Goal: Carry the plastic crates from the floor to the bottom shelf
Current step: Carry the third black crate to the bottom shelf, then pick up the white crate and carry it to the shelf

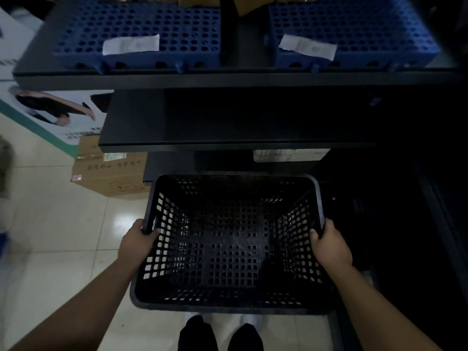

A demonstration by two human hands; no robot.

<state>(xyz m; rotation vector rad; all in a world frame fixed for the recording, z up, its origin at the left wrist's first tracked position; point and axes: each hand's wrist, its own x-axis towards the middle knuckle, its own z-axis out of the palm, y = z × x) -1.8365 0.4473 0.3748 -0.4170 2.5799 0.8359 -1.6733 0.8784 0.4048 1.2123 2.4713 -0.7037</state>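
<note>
Grip: left hand [138,243] and right hand [330,245] closed around black crate [228,304] rims.
Risk: far edge may catch on low shelf [238,148].

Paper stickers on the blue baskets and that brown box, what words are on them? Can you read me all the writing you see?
None of it can be read.
White paper label on the left blue perforated plastic crate: faint print, too blurred.
White paper label on the right blue perforated plastic crate: too blurred.
Brown cardboard box on the floor: printed characters and small stickers, too blurred.
White poster board with a teal edge: small upside-down print, unreadable.
Black plastic crate held in both hands: no writing.
</note>
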